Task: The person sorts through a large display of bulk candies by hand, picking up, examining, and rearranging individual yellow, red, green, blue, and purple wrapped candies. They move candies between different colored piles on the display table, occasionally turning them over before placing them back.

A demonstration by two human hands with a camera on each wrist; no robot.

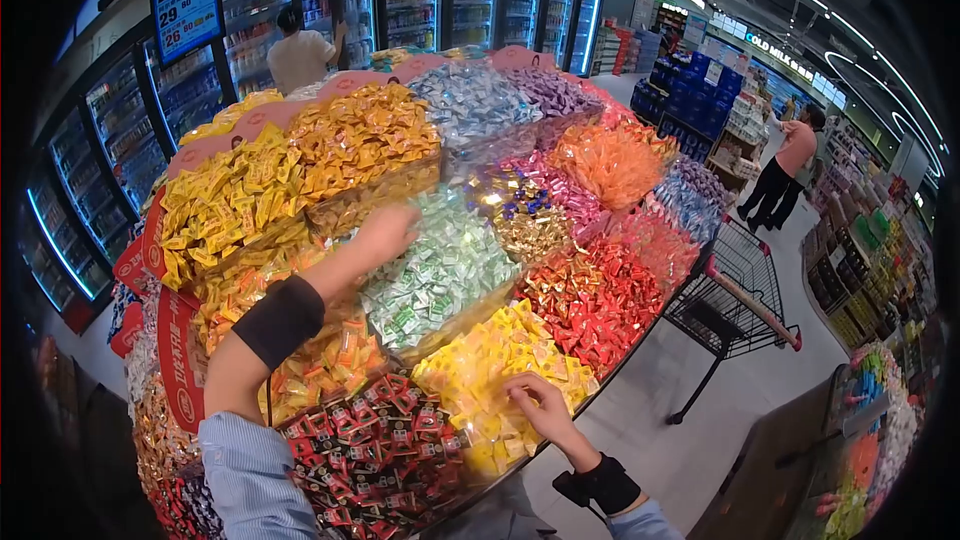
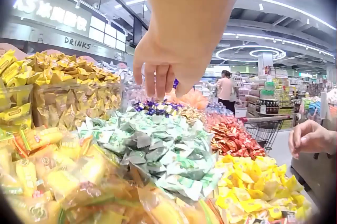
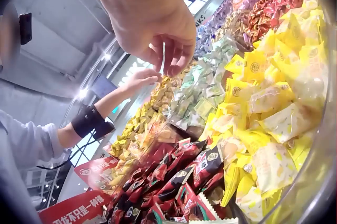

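My left hand (image 1: 388, 235) reaches over the green-and-white wrapped candies (image 1: 430, 275), back of the hand up, a black band round the wrist. In the left wrist view its fingers (image 2: 157, 79) point down with the thumb close beside them, and a small blue-purple wrapped candy (image 2: 175, 84) shows pinched between them, mostly hidden. My right hand (image 1: 540, 408) hovers over the yellow wrapped candies (image 1: 500, 355) near the display's front edge. Its fingers (image 3: 181, 58) are loosely bent, with a gap to the thumb and nothing held.
Dark red-and-black wrapped candies (image 1: 375, 455) lie nearest, with orange packets (image 1: 325, 370) behind and red candies (image 1: 600, 305) to the right. Low clear dividers part the heaps. A shopping cart (image 1: 735, 290) stands right of the display. Two people are farther off; drink fridges (image 1: 415, 0) line the back.
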